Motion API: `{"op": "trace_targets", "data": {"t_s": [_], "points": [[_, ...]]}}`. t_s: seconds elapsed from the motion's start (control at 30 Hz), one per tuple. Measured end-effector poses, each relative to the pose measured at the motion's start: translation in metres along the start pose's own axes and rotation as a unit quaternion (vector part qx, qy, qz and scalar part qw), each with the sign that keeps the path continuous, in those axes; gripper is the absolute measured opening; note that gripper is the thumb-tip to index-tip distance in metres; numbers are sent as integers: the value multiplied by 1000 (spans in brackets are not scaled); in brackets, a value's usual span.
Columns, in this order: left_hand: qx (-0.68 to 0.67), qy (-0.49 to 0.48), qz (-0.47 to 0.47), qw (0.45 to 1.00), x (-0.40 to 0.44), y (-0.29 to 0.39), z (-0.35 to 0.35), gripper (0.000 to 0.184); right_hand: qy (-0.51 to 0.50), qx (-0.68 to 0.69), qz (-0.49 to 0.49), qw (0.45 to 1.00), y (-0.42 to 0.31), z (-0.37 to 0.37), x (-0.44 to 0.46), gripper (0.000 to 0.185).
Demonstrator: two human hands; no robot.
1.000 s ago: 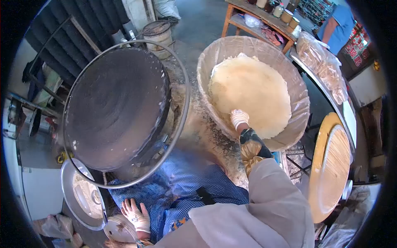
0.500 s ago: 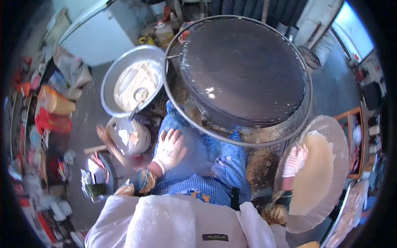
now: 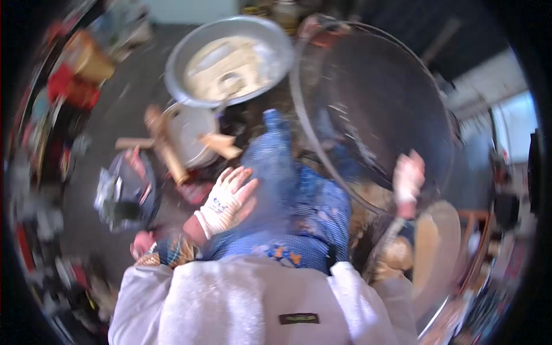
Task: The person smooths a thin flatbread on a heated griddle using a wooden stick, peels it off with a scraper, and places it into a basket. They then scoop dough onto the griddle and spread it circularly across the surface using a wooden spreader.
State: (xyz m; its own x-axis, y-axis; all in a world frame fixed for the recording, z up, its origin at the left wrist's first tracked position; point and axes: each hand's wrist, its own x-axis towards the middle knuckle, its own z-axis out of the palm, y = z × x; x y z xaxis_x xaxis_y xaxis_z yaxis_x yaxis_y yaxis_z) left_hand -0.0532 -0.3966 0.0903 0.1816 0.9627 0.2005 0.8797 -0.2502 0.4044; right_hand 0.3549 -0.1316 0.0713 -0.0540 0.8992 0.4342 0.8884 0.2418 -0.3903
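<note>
Beyond the right grip (image 3: 409, 175), gloved in white, stands a large dark round griddle (image 3: 385, 98) with a metal hoop (image 3: 296, 86) around it; this grip overlaps the griddle's near edge, though blur makes it impossible to tell whether they touch or how the fingers stand. Across from it, the gloved left grip (image 3: 227, 202) spreads its fingers over blue cloth (image 3: 322, 198). Beyond that is a basin (image 3: 179, 72) of pale batter (image 3: 221, 66).

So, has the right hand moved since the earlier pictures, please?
Yes: the right hand has moved from the lined basket toward the black griddle.
</note>
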Motion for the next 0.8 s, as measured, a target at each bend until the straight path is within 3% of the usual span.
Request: {"op": "trace_targets", "data": {"t_s": [0.03, 0.07, 0.1, 0.13, 0.17, 0.2, 0.23, 0.3, 0.33, 0.37, 0.4, 0.43, 0.47, 0.5, 0.57, 0.6, 0.63, 0.7, 0.77, 0.8], "points": [[16, 22, -6, 1000, -14, -4, -23, 48, 54, -133, -36, 989, 116, 8, -6, 44], [25, 51, -41, 998, -28, -12, -44, 49, 37, -201, 143, 968, 132, -19, -9, 49], [40, 124, -68, 989, -47, -24, -55, 55, -16, -275, 313, 909, 147, -47, -11, 54], [57, 167, -133, 975, -69, -39, -54, 53, 52, -215, 350, 910, 177, -56, -12, 54], [74, 199, -191, 958, -87, -53, -51, 51, 100, -303, 188, 929, 120, -67, -12, 47], [58, 217, -231, 947, -97, -65, -47, 51, 111, -125, 123, 978, 100, -51, -11, 41], [42, 235, -266, 934, -104, -73, -41, 50, 120, 58, 57, 989, 78, -32, -5, 36], [0, 253, -283, 925, -94, -74, -28, 52, -32, 161, -82, 983, -90, -6, -16, 30], [-5, 242, -240, 940, -78, -70, -25, 52, -102, 248, -129, 955, -149, 13, -27, 27], [-12, 228, -196, 954, -63, -66, -23, 52, -145, 216, -234, 937, -190, 35, -38, 24], [-11, 197, -173, 965, -41, -59, -22, 54, -255, 266, -124, 921, -219, 74, -48, 26], [-6, 165, -149, 975, -19, -54, -20, 56, -407, 389, 111, 819, -264, 101, -50, 33], [-24, 169, -119, 978, -4, -52, -9, 53, -508, 380, 190, 749, -300, 117, -48, 42], [-44, 173, -90, 980, 6, -54, 6, 50, -569, 404, 218, 682, -321, 140, -53, 46], [-107, 205, -66, 971, 10, -58, 24, 33, -648, 465, 147, 585, -331, 230, -80, 45], [-129, 140, -42, 981, 6, -62, 24, 18, -623, 482, 113, 606, -332, 250, -103, 42], [-133, 162, -31, 977, -6, -62, 25, 11, -597, 497, 80, 625, -337, 257, -124, 39], [-76, 96, -4, 992, -38, -63, 13, 15, -644, 367, 159, 652, -368, 200, -115, 42], [-75, 138, -25, 987, -78, -67, 18, 16, -647, 381, 168, 639, -366, 168, -107, 43], [-74, 84, -14, 994, -89, -68, 6, 19, -646, 381, 166, 640, -365, 148, -101, 40]]}}
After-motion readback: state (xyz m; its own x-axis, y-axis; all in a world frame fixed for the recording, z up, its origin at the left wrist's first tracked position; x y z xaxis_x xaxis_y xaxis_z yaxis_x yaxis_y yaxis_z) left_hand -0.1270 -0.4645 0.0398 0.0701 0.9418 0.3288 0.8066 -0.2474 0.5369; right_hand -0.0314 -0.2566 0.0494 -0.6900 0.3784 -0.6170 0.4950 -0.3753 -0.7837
